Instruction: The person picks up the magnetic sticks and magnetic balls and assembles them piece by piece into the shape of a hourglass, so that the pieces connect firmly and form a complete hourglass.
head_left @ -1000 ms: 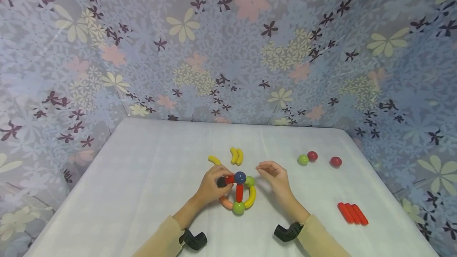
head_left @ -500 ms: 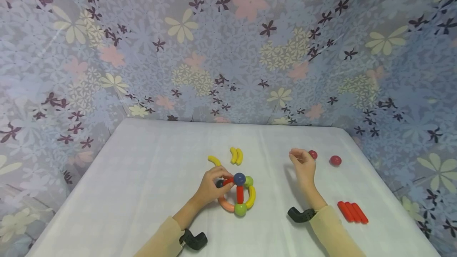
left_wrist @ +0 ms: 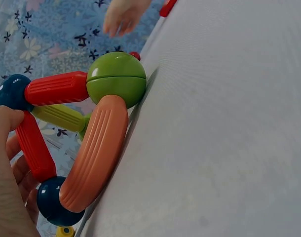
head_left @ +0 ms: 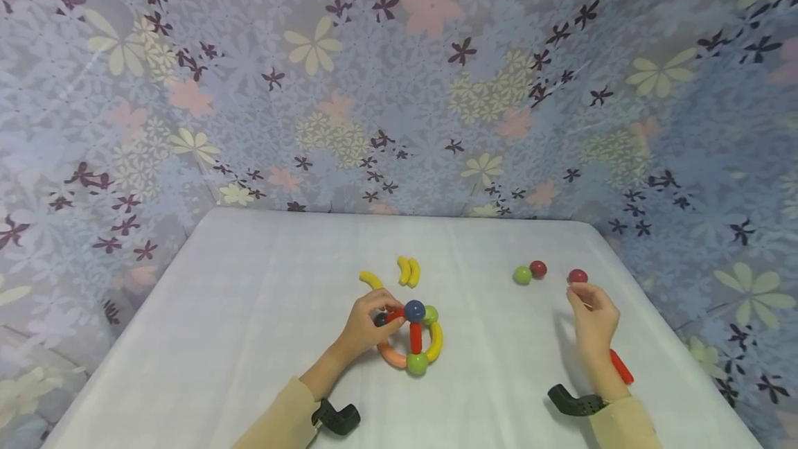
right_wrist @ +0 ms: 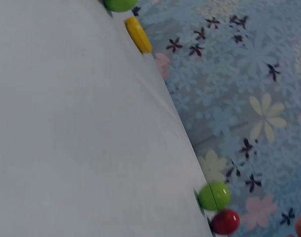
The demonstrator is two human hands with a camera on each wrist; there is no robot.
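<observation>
My left hand [head_left: 361,321] grips a red rod [left_wrist: 36,146] at the top of a ball-and-rod magnetic frame. This rod joins a blue ball [head_left: 414,311] to a lower dark blue ball [left_wrist: 54,200]. Another red rod [head_left: 415,338] slants down to a green ball [head_left: 417,364]. Curved orange [head_left: 393,355] and yellow [head_left: 435,343] rods form the base, with a second green ball [head_left: 431,314] behind. Above the table's right side, my right hand [head_left: 595,321] has bent, relaxed fingers and nothing visible in them. A red rod [head_left: 621,367] shows beside its wrist; the other red rods are hidden.
Loose yellow curved rods [head_left: 409,271] lie behind the frame, one more [head_left: 370,279] to their left. A green ball [head_left: 522,275] and a red ball [head_left: 538,269] sit at the back right. Another red ball [head_left: 578,276] is just beyond my right fingertips.
My right hand has moved from beside the frame, past the green ball, to the right over the red rods. My left hand keeps its grip, and the frame stays almost in place.
</observation>
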